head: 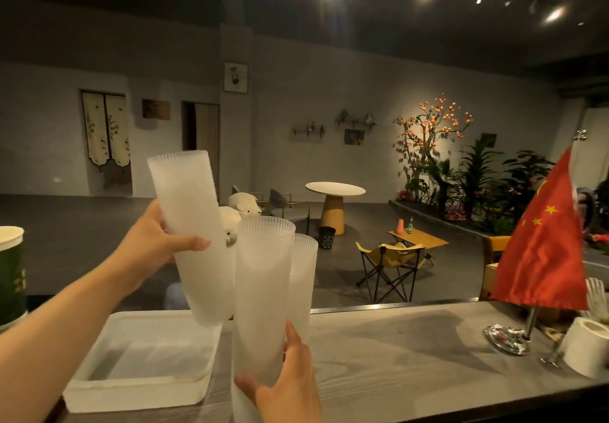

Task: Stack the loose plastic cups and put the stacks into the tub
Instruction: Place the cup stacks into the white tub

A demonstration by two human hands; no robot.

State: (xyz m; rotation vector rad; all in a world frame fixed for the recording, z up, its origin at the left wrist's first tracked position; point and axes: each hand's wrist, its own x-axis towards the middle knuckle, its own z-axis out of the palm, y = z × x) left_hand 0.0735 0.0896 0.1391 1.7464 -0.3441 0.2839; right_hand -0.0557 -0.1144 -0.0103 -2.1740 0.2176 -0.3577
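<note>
The left hand [155, 241] has its grip closed around a tall stack of frosted, translucent plastic cups [192, 234]. The thumb lies across the front of the stack, and the other fingers are hidden behind it. This stack is tilted, with its ribbed rims pointing up and away from the grip, and its lower end hangs just above the far right corner of the shallow white rectangular plastic tub [145, 360].

The right hand [290, 379] has its grip closed around the lower part of a second frosted cup stack [263, 287], which stands nearly upright on the grey wood-grain worktop [412, 356]. The thumb is in front and the fingers go around the right side; the bottom of this stack is cut off by the picture edge. Just behind this grip stands a third frosted stack [304, 277], partly covered by the second one, so I cannot tell whether the fingers touch it.

The tub sits on the worktop below the left grip. Its smooth walls are matt and its inside looks bare.

To the right of the right grip, well apart, a red fabric flag [543, 248] stands on a shiny metal base [507, 338].
</note>
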